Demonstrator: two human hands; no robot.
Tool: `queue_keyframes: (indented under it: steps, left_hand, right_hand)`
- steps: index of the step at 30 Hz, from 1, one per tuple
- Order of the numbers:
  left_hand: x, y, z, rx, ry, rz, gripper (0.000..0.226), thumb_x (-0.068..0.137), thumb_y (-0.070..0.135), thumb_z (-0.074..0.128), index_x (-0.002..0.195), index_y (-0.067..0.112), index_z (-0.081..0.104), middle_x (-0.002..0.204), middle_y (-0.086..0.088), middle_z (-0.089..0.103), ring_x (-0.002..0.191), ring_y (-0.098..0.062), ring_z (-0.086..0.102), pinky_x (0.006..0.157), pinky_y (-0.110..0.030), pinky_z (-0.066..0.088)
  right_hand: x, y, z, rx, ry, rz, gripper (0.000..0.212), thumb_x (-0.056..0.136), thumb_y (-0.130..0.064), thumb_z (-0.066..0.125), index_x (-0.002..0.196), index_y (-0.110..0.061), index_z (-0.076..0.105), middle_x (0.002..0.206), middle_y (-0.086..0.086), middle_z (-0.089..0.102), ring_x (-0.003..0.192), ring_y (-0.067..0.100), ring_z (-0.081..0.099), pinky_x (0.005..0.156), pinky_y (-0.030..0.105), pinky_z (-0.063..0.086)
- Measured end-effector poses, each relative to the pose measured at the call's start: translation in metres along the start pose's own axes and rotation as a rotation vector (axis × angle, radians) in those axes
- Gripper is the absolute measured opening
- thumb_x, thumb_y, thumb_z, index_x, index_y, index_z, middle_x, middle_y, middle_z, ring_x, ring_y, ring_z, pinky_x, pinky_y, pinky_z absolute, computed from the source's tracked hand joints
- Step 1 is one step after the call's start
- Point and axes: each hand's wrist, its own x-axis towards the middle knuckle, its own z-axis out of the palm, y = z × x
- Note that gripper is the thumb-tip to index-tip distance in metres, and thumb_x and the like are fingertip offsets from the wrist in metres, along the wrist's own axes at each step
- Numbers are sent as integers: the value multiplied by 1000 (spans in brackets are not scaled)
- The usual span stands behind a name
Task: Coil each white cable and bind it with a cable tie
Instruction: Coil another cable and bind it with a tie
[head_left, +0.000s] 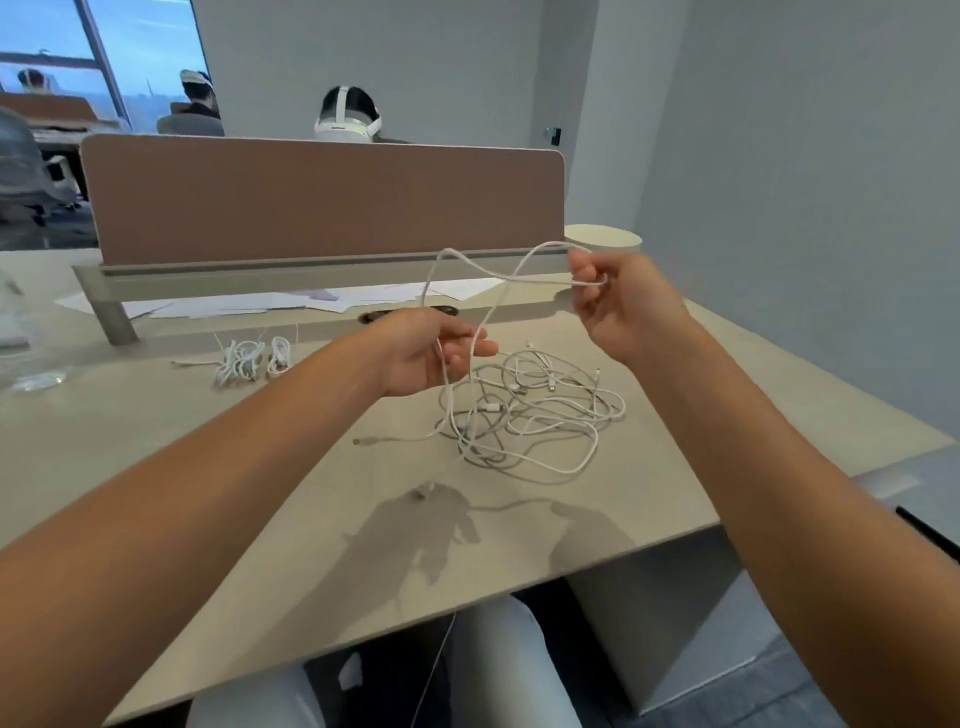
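My right hand (618, 306) is raised above the desk and pinches a bend of a white cable (467, 262), whose loops arch to the left in the air. My left hand (431, 353) is lower, palm up, with the same cable's strands running down through its loosely curled fingers. Below them a tangled heap of loose white cables (535, 410) lies on the desk. Two coiled and tied cable bundles (252, 358) lie at the left, tie ends sticking up.
A brown desk divider (322, 202) stands at the back, with papers (291, 304) under it. A round white table (602, 236) stands behind on the right. The desk's front edge (415, 623) is near my legs. Clear plastic bags (31, 379) lie at far left. People sit beyond the divider.
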Motion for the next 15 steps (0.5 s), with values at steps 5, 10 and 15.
queue_keyframes:
  steps: [5,10,15]
  left_hand:
    - [-2,-9,29,136,5,-15,25,110,18,42,112,-3,55,112,-30,67,45,-17,63,49,-30,59]
    - [-5,-5,11,428,3,-125,50,105,51,48,103,3,62,65,-7,63,43,-12,43,38,-21,42]
    - [-9,-9,-10,381,-31,-136,21,101,27,60,90,14,48,63,5,29,49,-8,18,41,-17,13]
  right_hand:
    - [-21,-49,-7,115,207,-264,19,97,8,40,106,4,57,73,13,70,41,10,57,39,17,42]
    - [-26,-76,2,-92,350,-475,17,103,-3,43,90,-6,54,79,15,75,47,17,63,45,23,47]
    - [-10,-52,4,-416,278,-303,10,104,-4,44,105,-1,54,89,23,74,56,25,72,49,30,56]
